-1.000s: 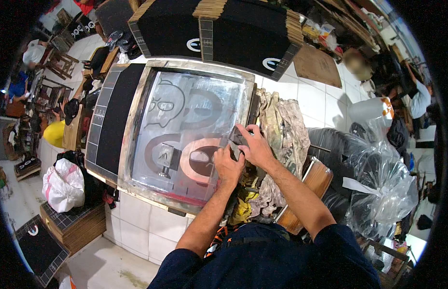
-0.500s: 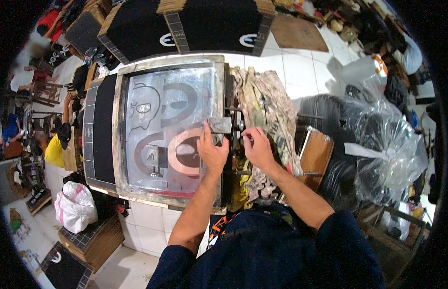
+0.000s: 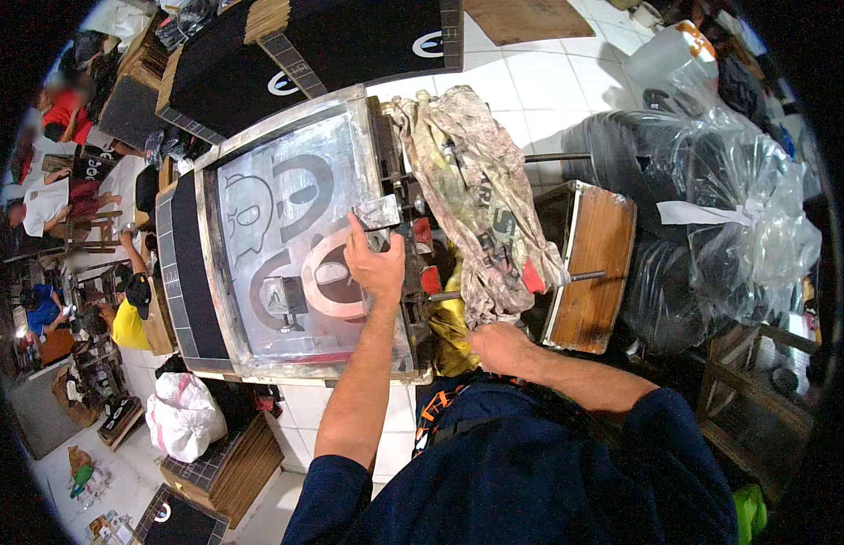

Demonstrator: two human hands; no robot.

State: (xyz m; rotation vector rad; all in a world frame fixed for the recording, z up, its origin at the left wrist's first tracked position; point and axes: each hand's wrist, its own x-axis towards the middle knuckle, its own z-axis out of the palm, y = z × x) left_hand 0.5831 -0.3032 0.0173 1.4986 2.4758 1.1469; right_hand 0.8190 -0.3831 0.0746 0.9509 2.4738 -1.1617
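Holding a grey metal plate [image 3: 376, 212] over a framed screen [image 3: 215, 263]
Left hand [image 3: 376, 268] pinches it; right hand [image 3: 500, 350] is beside yellow cloth [image 3: 451, 343], its grip impossible to tell

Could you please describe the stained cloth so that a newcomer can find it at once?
Find the large wooden-framed screen left of the middle. Just to its right, a long crumpled cloth lies across a metal rod, its lower end near the right hand. Unlike the yellow cloth at its lower left, it is blotchy beige with dark lettering.
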